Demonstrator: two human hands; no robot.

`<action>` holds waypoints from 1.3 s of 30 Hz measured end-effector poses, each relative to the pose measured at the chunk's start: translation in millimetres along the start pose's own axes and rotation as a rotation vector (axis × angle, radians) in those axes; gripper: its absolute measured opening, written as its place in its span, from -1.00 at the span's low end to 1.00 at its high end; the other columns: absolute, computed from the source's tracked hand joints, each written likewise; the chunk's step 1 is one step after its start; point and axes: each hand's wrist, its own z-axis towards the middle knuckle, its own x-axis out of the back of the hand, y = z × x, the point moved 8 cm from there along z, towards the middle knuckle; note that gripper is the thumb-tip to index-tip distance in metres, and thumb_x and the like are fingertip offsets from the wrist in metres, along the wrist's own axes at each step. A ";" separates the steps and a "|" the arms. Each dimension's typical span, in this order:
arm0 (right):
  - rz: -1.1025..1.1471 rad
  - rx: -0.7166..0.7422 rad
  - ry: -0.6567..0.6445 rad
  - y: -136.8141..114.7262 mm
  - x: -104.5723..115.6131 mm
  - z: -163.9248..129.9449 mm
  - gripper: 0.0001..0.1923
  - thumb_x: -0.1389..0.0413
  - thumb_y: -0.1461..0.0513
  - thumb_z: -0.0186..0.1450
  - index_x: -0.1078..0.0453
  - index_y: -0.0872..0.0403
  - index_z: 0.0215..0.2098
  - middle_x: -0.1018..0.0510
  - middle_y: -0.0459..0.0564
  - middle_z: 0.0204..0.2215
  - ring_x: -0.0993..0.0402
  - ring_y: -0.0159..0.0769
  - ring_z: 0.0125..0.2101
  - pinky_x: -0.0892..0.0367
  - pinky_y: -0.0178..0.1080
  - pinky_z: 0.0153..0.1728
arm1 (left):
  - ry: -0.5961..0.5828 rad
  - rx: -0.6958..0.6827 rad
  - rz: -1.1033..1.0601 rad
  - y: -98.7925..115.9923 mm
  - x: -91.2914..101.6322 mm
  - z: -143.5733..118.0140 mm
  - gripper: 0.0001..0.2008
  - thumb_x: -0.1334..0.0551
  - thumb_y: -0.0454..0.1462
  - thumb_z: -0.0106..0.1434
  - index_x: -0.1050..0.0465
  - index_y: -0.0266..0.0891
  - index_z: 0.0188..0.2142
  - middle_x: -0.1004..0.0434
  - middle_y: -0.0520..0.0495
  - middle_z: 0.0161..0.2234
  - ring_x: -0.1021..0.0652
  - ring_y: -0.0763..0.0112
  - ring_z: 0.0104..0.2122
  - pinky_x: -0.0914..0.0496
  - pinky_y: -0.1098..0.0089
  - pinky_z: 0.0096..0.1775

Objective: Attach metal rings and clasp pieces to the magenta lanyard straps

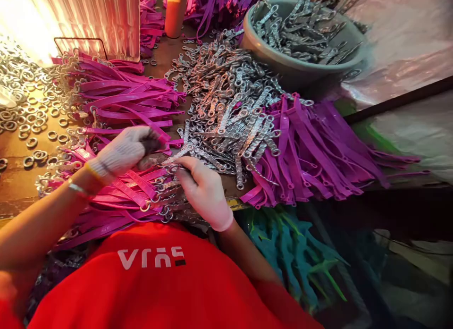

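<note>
My left hand (123,152), in a white knitted glove with dark, dirty fingertips, is closed at the end of a purple strap (164,136). Just to its right, my right hand (205,189) wears a pale glove, its thumb and forefinger pinched on a twisted metal link (177,160). Beneath both hands lies a bundle of purple straps (129,189) fitted with metal rings (145,206) and links. Beyond my right hand spreads a heap of loose twisted metal links (226,97).
A grey tub (300,67) of metal links stands at the back right. Purple straps (304,149) hang over the table's right edge, with teal pieces (283,248) below. Loose rings (31,114) lie left, near a brightly lit ribbed panel (116,27). An orange cylinder (175,12) stands behind.
</note>
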 end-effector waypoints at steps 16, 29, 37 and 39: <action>-0.775 0.345 -0.312 -71.9 -55.9 2.1 -0.72 0.11 0.29 0.46 -0.42 0.11 -0.04 -0.50 0.06 -0.37 -0.38 -0.20 -0.42 -0.01 -0.17 -0.45 | 0.071 -0.239 0.290 -22.6 3.0 -99.8 -0.74 -0.18 -0.16 0.36 -0.35 -0.26 -0.43 -0.40 0.04 -0.51 -0.34 0.50 -0.52 -0.20 0.49 -0.47; -0.511 0.167 -0.471 -64.5 -65.7 5.7 -0.50 -0.13 0.14 0.38 -0.24 0.13 0.24 -0.62 0.09 -0.11 -0.56 -0.15 -0.16 -0.27 -0.25 -0.27 | 0.155 -0.280 0.261 -49.8 8.5 -102.1 -0.72 -0.16 -0.16 0.36 -0.46 -0.29 -0.40 -0.43 0.03 -0.51 -0.36 0.47 -0.50 -0.22 0.48 -0.45; -0.599 0.276 -0.431 -53.9 -78.8 -6.0 -0.80 -0.05 0.20 0.34 -0.41 0.14 -0.14 -0.59 -0.05 -0.55 -0.48 -0.26 -0.52 0.01 -0.23 -0.49 | 0.203 -0.364 0.490 -55.5 -1.6 -110.1 -0.79 -0.13 -0.30 0.31 -0.47 -0.31 -0.42 -0.52 -0.05 -0.49 -0.46 0.40 -0.47 -0.23 0.44 -0.40; -0.611 0.380 -0.373 -59.8 -79.5 -11.1 -0.83 -0.01 0.23 0.34 -0.40 0.14 -0.21 -0.54 -0.05 -0.60 -0.43 -0.27 -0.57 0.07 -0.21 -0.51 | 0.185 -0.370 0.508 -54.3 -1.7 -111.5 -0.78 -0.12 -0.32 0.31 -0.46 -0.31 -0.43 -0.51 -0.05 -0.50 -0.45 0.41 -0.48 -0.22 0.44 -0.41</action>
